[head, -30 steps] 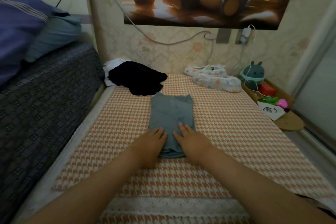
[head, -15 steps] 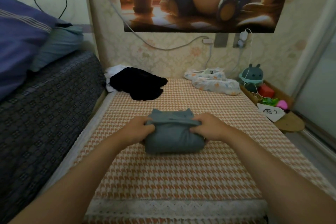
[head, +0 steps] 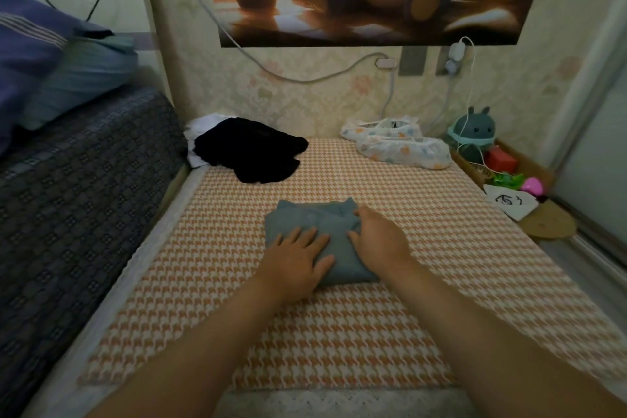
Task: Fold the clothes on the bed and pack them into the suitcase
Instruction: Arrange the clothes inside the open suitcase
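Observation:
A grey-blue garment, folded into a small square, lies in the middle of the orange houndstooth bed. My left hand rests flat on its near left part with fingers spread. My right hand lies on its right side, fingers curved over the edge. A black garment lies crumpled at the far left of the bed, over something white. A white patterned cloth lies at the far right by the wall. No suitcase is in view.
A dark quilted bed with blue pillows rises on the left. To the right, a box holds a teal plush toy and small toys. White cables hang down the back wall.
The long folded garment was folded over away from me into a short bundle. Both hands let go of its far edge and now lie on top of it.

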`<state>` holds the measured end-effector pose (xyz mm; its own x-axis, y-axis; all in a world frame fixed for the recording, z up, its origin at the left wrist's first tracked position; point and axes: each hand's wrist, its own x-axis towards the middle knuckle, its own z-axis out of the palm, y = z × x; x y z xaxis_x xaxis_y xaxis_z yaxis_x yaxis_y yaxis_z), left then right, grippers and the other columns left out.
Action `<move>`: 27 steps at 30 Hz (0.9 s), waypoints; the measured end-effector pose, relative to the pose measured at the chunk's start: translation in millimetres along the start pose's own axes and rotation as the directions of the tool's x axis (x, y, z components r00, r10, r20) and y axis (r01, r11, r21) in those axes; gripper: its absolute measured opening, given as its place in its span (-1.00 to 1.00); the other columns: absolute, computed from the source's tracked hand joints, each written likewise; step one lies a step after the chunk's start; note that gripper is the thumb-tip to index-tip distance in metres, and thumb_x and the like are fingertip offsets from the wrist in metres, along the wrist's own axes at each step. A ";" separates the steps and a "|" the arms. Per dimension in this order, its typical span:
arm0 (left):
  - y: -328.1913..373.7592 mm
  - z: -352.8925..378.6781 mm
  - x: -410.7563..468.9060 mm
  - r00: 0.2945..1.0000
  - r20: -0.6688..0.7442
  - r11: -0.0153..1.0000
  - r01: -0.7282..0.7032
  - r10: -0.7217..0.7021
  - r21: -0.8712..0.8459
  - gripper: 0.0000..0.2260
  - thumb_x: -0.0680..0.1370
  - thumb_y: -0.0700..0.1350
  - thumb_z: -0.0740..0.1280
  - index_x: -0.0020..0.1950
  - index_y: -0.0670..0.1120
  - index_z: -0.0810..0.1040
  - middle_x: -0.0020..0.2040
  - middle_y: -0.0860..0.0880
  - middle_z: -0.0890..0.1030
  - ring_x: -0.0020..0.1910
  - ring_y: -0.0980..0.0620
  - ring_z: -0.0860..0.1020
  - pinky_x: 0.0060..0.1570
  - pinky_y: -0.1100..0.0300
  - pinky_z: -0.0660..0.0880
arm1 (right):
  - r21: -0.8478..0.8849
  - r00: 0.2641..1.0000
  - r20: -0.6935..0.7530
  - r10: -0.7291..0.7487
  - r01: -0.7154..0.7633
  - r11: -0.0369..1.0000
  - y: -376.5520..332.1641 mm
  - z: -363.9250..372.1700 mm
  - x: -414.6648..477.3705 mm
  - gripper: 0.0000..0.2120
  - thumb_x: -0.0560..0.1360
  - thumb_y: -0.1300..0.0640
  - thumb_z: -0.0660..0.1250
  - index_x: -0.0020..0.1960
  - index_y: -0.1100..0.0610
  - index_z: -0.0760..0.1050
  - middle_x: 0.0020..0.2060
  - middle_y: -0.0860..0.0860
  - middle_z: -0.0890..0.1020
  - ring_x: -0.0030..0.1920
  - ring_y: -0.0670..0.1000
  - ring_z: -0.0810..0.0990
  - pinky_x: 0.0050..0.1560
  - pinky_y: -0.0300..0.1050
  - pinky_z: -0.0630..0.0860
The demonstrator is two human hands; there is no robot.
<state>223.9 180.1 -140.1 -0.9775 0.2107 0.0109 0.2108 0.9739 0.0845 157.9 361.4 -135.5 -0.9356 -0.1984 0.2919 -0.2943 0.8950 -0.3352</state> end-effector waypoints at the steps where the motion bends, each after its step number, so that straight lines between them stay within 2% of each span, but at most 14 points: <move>1: -1.2 1.1 0.4 1.000 0.005 1.000 0.007 -0.007 -0.007 -0.47 0.63 0.26 -0.13 0.59 0.15 0.03 0.60 0.07 0.05 0.57 0.00 -0.01 0.52 -0.05 -0.05 | -0.074 0.996 -0.053 -0.072 0.068 0.995 -1.0 0.6 0.0 -0.65 0.55 0.09 0.31 0.32 0.10 0.44 0.21 0.09 0.52 0.10 0.16 0.56 0.04 0.02 0.50; 2: -1.7 0.9 1.7 1.000 -0.002 1.000 0.003 -0.003 -0.011 -0.48 0.64 0.25 -0.13 0.59 0.15 0.02 0.60 0.07 0.04 0.57 0.01 -0.01 0.52 -0.05 -0.05 | -0.138 0.976 -0.122 -0.179 0.162 0.977 -2.5 0.8 1.1 -0.69 0.53 0.15 0.32 0.27 0.11 0.49 0.21 0.11 0.52 0.09 0.17 0.56 0.04 0.04 0.51; 4: -1.4 -0.4 5.0 1.000 0.023 0.999 0.007 -0.006 -0.041 -0.50 0.66 0.20 -0.15 0.60 0.12 0.00 0.60 0.07 0.00 0.58 0.04 -0.05 0.52 -0.06 -0.08 | -0.203 0.863 -0.241 -0.444 0.403 0.892 -6.1 -0.1 1.0 -0.75 0.52 0.19 0.29 0.18 0.14 0.59 0.18 0.13 0.59 0.10 0.17 0.59 0.10 0.07 0.54; 5: -2.5 -0.2 6.5 0.999 0.046 0.998 0.013 -0.011 -0.057 -0.51 0.67 0.17 -0.16 0.60 0.10 -0.02 0.60 0.07 -0.02 0.58 0.05 -0.07 0.53 -0.07 -0.09 | -0.161 0.828 -0.195 -0.525 0.501 0.850 -8.2 -1.7 -2.0 -0.73 0.55 0.15 0.25 0.20 0.14 0.59 0.20 0.13 0.60 0.14 0.16 0.58 0.16 0.07 0.53; 7: -10.1 1.1 9.1 0.998 0.068 0.996 0.018 -0.012 -0.087 -0.51 0.68 0.13 -0.15 0.61 0.05 -0.03 0.61 0.06 -0.04 0.57 0.07 -0.09 0.53 -0.05 -0.09 | 0.010 0.870 0.113 -0.480 0.483 0.876 -10.2 -2.9 -14.6 -0.55 0.64 -0.07 0.13 0.46 0.10 0.40 0.42 0.09 0.45 0.38 0.08 0.43 0.41 0.03 0.36; 8: -14.8 -0.5 8.5 0.998 0.058 0.995 0.011 -0.006 -0.095 -0.50 0.68 0.13 -0.13 0.61 0.02 -0.03 0.61 0.04 -0.05 0.57 0.08 -0.08 0.54 0.00 -0.10 | 0.028 0.868 0.286 -0.405 0.415 0.909 -7.2 -1.5 -20.1 -0.40 0.63 -0.21 0.09 0.57 0.05 0.20 0.54 0.05 0.25 0.51 0.04 0.25 0.51 -0.01 0.20; 10: -26.3 -4.3 3.6 0.999 0.038 0.994 -0.027 0.031 -0.109 -0.44 0.66 0.19 -0.04 0.61 -0.01 -0.04 0.60 0.04 -0.07 0.57 0.10 -0.08 0.54 0.13 -0.15 | -0.029 0.833 0.462 -0.305 0.358 0.933 1.5 -1.8 -24.5 -0.13 0.51 -0.40 0.13 0.62 -0.01 -0.10 0.61 -0.02 -0.05 0.59 0.00 -0.01 0.56 -0.03 0.05; 14: -50.1 -9.9 -10.5 0.982 0.159 0.993 -0.092 0.104 -0.080 0.01 0.36 0.52 0.17 0.60 0.02 -0.16 0.59 0.08 -0.18 0.57 0.10 -0.10 0.51 0.19 -0.10 | -0.057 0.820 0.497 -0.285 0.359 0.932 9.7 -7.0 -22.3 0.00 0.40 -0.29 0.34 0.61 -0.09 -0.19 0.61 -0.02 -0.06 0.58 0.04 0.04 0.52 0.02 0.18; 16: -56.0 -9.9 -13.7 0.985 0.150 0.995 -0.073 0.084 -0.073 0.02 0.37 0.44 0.30 0.61 0.03 -0.14 0.60 0.03 -0.12 0.57 0.06 -0.03 0.51 0.18 0.00 | -0.045 0.834 0.473 -0.285 0.346 0.937 8.0 -6.1 -21.6 -0.01 0.39 -0.24 0.36 0.61 -0.08 -0.15 0.60 0.00 0.00 0.57 0.05 0.09 0.52 0.00 0.18; 18: -53.5 -11.5 -15.2 0.994 0.085 0.992 -0.059 0.069 -0.112 -0.11 0.44 0.20 0.40 0.61 -0.01 -0.01 0.59 -0.02 0.08 0.55 0.00 0.14 0.47 0.22 0.10 | -0.018 0.843 0.458 -0.283 0.328 0.945 4.5 -4.9 -21.4 -0.04 0.39 -0.20 0.39 0.62 -0.04 -0.06 0.59 0.03 0.11 0.55 0.06 0.16 0.52 -0.05 0.18; 21: -47.3 -20.8 -12.2 0.998 -0.035 0.987 -0.049 0.044 -0.155 -0.40 0.43 0.02 0.43 0.45 -0.04 0.41 0.34 -0.06 0.53 0.29 -0.08 0.50 0.25 0.19 0.38 | 0.033 0.871 0.404 -0.279 0.291 0.956 0.6 -14.7 -16.2 -0.28 0.38 -0.15 0.35 0.49 0.03 0.34 0.36 0.07 0.51 0.31 0.11 0.49 0.30 -0.07 0.43; 23: -48.5 -33.6 -9.8 0.998 -0.054 0.968 -0.024 0.011 -0.248 -0.64 0.34 0.03 0.41 0.08 -0.08 0.65 -0.03 -0.06 0.67 -0.04 -0.07 0.62 -0.10 0.18 0.49 | 0.073 0.891 0.352 -0.286 0.279 0.958 -0.1 -27.8 -12.3 -0.69 0.38 -0.08 0.33 0.02 0.07 0.58 -0.12 0.04 0.64 -0.09 0.07 0.60 -0.09 -0.09 0.49; 25: -53.0 -47.2 -11.0 0.999 -0.032 0.919 0.020 -0.035 -0.394 -0.70 0.24 0.08 0.33 -0.23 -0.12 0.59 -0.31 -0.02 0.58 -0.31 0.01 0.56 -0.33 0.17 0.41 | 0.157 0.895 0.370 -0.251 0.206 0.966 2.4 -42.0 -9.6 -0.81 0.37 0.00 0.34 -0.28 0.11 0.45 -0.36 -0.01 0.51 -0.33 0.00 0.49 -0.30 -0.09 0.39; 27: -54.9 -57.5 -16.4 0.998 0.007 0.825 0.055 -0.062 -0.563 -0.78 0.23 0.06 0.33 -0.36 -0.09 0.46 -0.42 0.03 0.47 -0.43 0.09 0.43 -0.37 0.16 0.34 | 0.314 0.894 0.397 -0.206 0.079 0.946 4.7 -53.7 -10.5 -0.80 0.36 0.09 0.33 -0.35 0.12 0.36 -0.43 0.02 0.42 -0.41 -0.04 0.38 -0.37 -0.07 0.29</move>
<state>227.9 118.3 -87.6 -0.9886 0.1503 -0.0010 0.1160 0.7670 0.6311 176.8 389.1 -92.1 -0.8535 -0.5204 -0.0253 -0.4133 0.7058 -0.5754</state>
